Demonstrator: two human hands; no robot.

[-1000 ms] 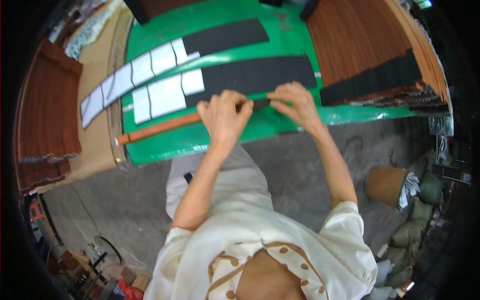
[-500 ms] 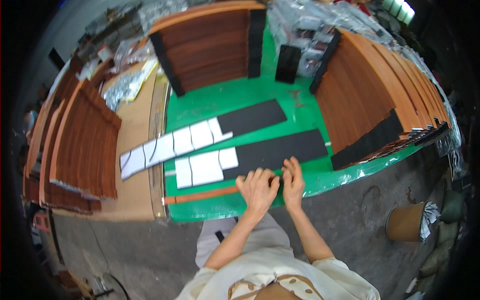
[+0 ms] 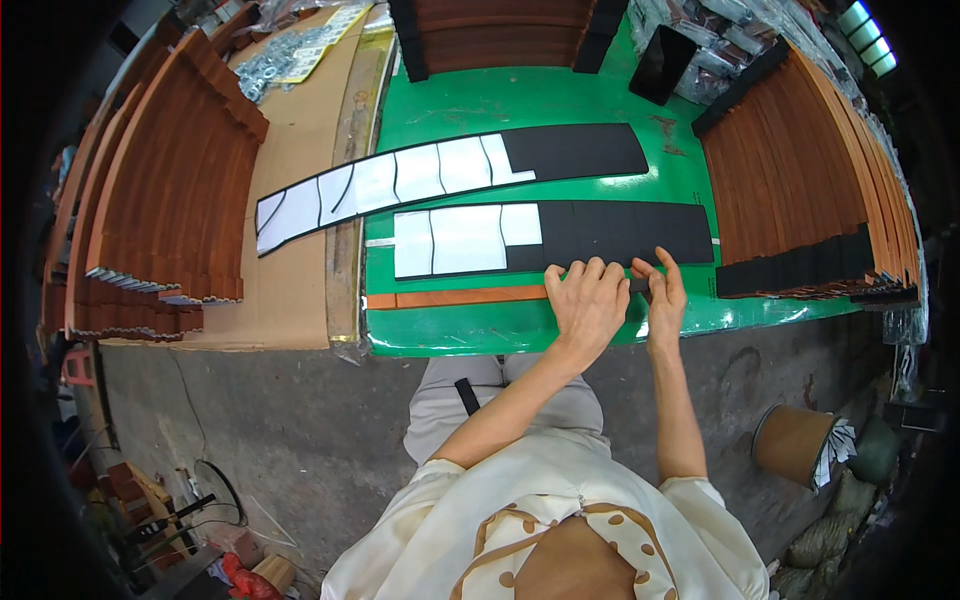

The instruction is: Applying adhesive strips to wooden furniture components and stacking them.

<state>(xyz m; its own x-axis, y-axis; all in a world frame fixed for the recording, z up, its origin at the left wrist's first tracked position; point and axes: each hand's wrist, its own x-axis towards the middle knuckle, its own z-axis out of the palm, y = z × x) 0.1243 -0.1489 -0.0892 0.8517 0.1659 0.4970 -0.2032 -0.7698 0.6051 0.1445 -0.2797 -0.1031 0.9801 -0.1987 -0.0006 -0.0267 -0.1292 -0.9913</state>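
A narrow orange-brown wooden strip [image 3: 465, 297] lies along the near edge of the green tabletop, and a dark piece [image 3: 638, 286] shows at its right end between my hands. Curled over the strip from above is my left hand [image 3: 590, 305], its fingertips down at the far side. My right hand [image 3: 664, 298] pinches around the dark end, thumb against it and the index finger raised; part of the contact is hidden. Just beyond lies a black sheet [image 3: 625, 232] with white stickers [image 3: 467, 238] on its left part. A second black sheet [image 3: 580, 152] with stickers slants behind it.
Stacked brown wooden strips [image 3: 800, 170] with black ends stand at the right, another stack [image 3: 505, 35] at the back, and more [image 3: 180, 180] on cardboard [image 3: 300, 270] at the left. A black phone-like slab [image 3: 663, 65] lies far right. A brown bin [image 3: 792, 445] stands on the floor.
My view has shifted and levelled, so the table sits higher in the picture. Both hands stay at the right end of the wooden strip, the right-hand fingers slightly more spread.
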